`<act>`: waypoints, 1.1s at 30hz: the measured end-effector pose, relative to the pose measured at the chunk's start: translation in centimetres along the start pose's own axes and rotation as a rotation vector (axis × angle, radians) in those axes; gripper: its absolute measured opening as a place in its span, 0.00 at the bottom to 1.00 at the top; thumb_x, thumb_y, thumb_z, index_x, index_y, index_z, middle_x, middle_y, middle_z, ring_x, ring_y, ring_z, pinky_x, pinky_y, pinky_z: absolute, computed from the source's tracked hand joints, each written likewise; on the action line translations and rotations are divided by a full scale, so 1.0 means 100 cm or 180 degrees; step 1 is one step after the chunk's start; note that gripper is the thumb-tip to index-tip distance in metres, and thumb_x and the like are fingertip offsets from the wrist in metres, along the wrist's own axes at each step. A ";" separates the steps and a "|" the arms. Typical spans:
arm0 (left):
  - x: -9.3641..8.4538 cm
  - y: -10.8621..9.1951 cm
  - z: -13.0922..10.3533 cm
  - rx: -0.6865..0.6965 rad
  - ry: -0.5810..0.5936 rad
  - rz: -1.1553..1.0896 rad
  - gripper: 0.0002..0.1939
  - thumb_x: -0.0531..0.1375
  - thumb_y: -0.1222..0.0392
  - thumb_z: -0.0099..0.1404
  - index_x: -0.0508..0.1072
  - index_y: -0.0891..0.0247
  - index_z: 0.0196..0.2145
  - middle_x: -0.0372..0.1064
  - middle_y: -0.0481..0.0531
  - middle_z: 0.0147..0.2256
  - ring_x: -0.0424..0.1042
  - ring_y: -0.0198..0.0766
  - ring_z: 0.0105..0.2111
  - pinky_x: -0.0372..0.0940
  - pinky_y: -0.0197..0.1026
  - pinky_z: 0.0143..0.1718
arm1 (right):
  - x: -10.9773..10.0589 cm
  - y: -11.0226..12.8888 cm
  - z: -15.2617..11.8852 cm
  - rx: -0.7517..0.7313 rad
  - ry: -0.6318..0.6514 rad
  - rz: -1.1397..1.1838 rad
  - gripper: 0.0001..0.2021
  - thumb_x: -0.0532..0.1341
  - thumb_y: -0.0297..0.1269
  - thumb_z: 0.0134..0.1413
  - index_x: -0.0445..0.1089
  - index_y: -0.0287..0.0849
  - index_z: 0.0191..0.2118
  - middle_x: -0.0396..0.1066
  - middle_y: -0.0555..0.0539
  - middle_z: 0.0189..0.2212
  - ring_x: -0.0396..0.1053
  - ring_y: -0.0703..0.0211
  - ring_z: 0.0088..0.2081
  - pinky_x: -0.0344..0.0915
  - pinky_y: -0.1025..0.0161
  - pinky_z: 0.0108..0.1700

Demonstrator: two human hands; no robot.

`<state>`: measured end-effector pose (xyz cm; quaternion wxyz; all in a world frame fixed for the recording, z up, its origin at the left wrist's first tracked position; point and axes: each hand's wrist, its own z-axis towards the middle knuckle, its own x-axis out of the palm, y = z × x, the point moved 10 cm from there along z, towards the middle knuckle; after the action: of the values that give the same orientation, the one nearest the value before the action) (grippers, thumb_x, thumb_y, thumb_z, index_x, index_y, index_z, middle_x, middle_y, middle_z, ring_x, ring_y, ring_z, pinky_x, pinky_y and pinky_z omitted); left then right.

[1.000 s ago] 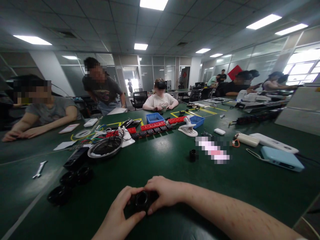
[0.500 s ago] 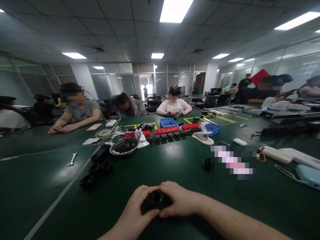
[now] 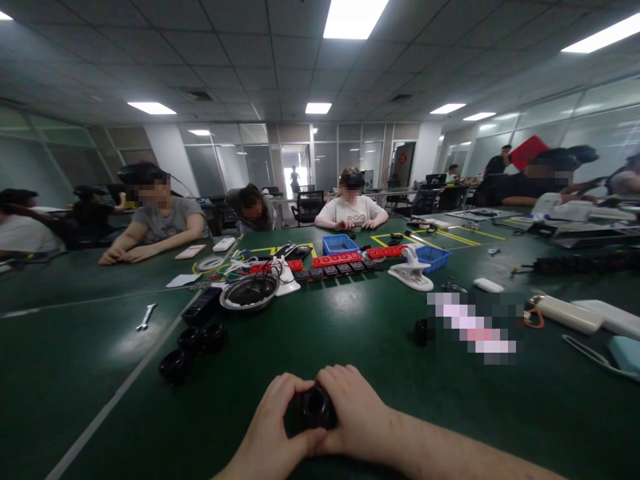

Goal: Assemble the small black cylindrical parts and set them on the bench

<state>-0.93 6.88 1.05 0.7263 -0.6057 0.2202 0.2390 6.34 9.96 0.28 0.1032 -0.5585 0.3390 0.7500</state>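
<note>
A black round hollow part point(image 3: 316, 404) sits between my two hands near the front of the green table, its dark opening facing up toward me. My right hand point(image 3: 353, 413) is closed round its right side. My left hand point(image 3: 273, 427) curves about the left side, fingertips at the far edge and thumb at the near edge, with a gap between palm and part. Both thumbs meet at the near side. Off to the left stand several similar black round parts point(image 3: 175, 365). Another small black part point(image 3: 421, 331) is at the right, beside a blurred-out patch.
A wrench point(image 3: 147, 317) lies at left. Further back are a round metal dish point(image 3: 249, 293), red and black power strips point(image 3: 345, 269), a white clamp base point(image 3: 411, 275) and blue trays point(image 3: 341, 244). A cream cylinder point(image 3: 567, 313) lies at right. Several people sit round the table.
My right hand has shifted left and wraps closer around the black part, narrowing the gap there. The part shows slightly taller. The view has shifted slightly.
</note>
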 end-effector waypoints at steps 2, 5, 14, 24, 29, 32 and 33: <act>-0.001 -0.003 0.000 0.0126 0.0025 -0.0059 0.16 0.62 0.65 0.48 0.68 0.58 0.38 0.64 0.51 0.38 0.63 0.44 0.40 0.59 0.44 0.41 | -0.001 0.001 0.001 -0.0258 0.0182 0.0173 0.29 0.63 0.55 0.31 0.64 0.39 0.39 0.64 0.46 0.34 0.61 0.54 0.36 0.57 0.57 0.39; 0.001 -0.005 0.001 0.0181 0.0164 -0.0130 0.18 0.61 0.64 0.50 0.68 0.57 0.41 0.65 0.52 0.40 0.63 0.44 0.41 0.59 0.43 0.42 | 0.000 0.000 0.002 -0.0679 0.0662 0.0503 0.22 0.63 0.47 0.39 0.65 0.40 0.40 0.63 0.48 0.34 0.61 0.58 0.36 0.58 0.62 0.38; 0.000 0.002 -0.001 -0.0173 0.0010 0.0104 0.14 0.62 0.61 0.47 0.68 0.61 0.34 0.64 0.48 0.33 0.65 0.41 0.34 0.60 0.40 0.35 | 0.004 -0.008 0.002 0.0004 0.0329 0.0048 0.23 0.62 0.55 0.35 0.66 0.38 0.30 0.65 0.48 0.26 0.61 0.59 0.28 0.57 0.63 0.31; 0.003 0.008 0.002 0.0165 0.0167 -0.0022 0.27 0.61 0.61 0.51 0.63 0.52 0.50 0.66 0.50 0.38 0.66 0.42 0.37 0.62 0.43 0.39 | -0.002 0.002 -0.003 -0.0608 0.0626 0.0333 0.26 0.63 0.49 0.38 0.63 0.41 0.45 0.65 0.46 0.37 0.62 0.55 0.38 0.58 0.59 0.40; 0.013 0.004 0.002 0.0242 0.0551 0.0083 0.22 0.61 0.61 0.51 0.68 0.52 0.45 0.65 0.49 0.36 0.66 0.43 0.38 0.63 0.43 0.39 | 0.001 -0.004 0.000 -0.0776 0.0820 0.0513 0.17 0.64 0.45 0.39 0.67 0.40 0.35 0.64 0.51 0.28 0.61 0.63 0.31 0.58 0.68 0.34; 0.014 0.008 0.001 0.0149 0.0452 0.0157 0.20 0.62 0.60 0.49 0.69 0.54 0.42 0.66 0.50 0.37 0.66 0.45 0.39 0.62 0.45 0.40 | 0.003 -0.007 0.002 -0.0466 0.0602 0.0262 0.21 0.64 0.52 0.33 0.66 0.40 0.31 0.64 0.52 0.25 0.60 0.62 0.28 0.57 0.67 0.30; 0.013 0.009 0.001 0.0112 0.0364 0.0192 0.19 0.62 0.59 0.49 0.69 0.55 0.41 0.66 0.51 0.37 0.66 0.45 0.39 0.62 0.45 0.40 | 0.004 -0.008 0.003 -0.0318 0.0502 0.0112 0.23 0.63 0.55 0.32 0.65 0.39 0.30 0.64 0.51 0.24 0.61 0.61 0.27 0.57 0.66 0.30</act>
<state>-0.47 7.22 -0.41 0.7156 -0.5986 0.2837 0.2218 6.39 10.59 -0.36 0.0350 -0.6143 0.3180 0.7213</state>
